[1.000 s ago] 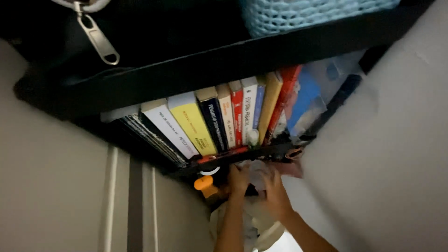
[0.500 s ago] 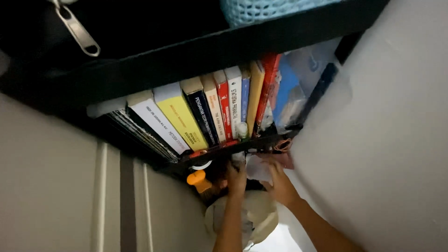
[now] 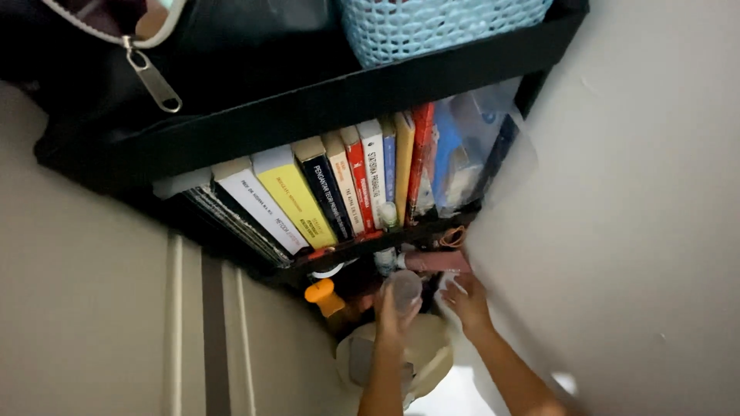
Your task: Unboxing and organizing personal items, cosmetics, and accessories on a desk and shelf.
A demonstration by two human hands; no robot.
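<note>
My left hand [image 3: 391, 317] is wrapped around a small clear plastic cup [image 3: 403, 288], fingers closed on its wall, holding it up just below the lower shelf [image 3: 362, 248]; my right hand [image 3: 466, 300] is beside it with the fingers loosely spread, touching something pale at the shelf's right end near the wall [image 3: 632, 231], though whether it grips anything I cannot tell. The cup is off the shelf and in my hand, near a pinkish tube [image 3: 435, 261] lying along the shelf edge; an orange cap [image 3: 324, 296] sits to the left, and a cream round object [image 3: 420, 358] lies below my wrists. So I judge that the cup has been taken out of the clutter; the other items there are untouched, and my right hand's reach looks unfinished. Above, the row of books [image 3: 331, 192] stands leaning under the top shelf [image 3: 324, 108], which carries a blue basket [image 3: 432, 27] and a black bag [image 3: 154, 54] with a hanging zipper pull [image 3: 154, 81]. Compared with half a second ago, my hands have parted: then both were bunched together at the shelf edge with no cup showing clearly; now the left has drawn down holding the cup, and the right has shifted towards the wall.
</note>
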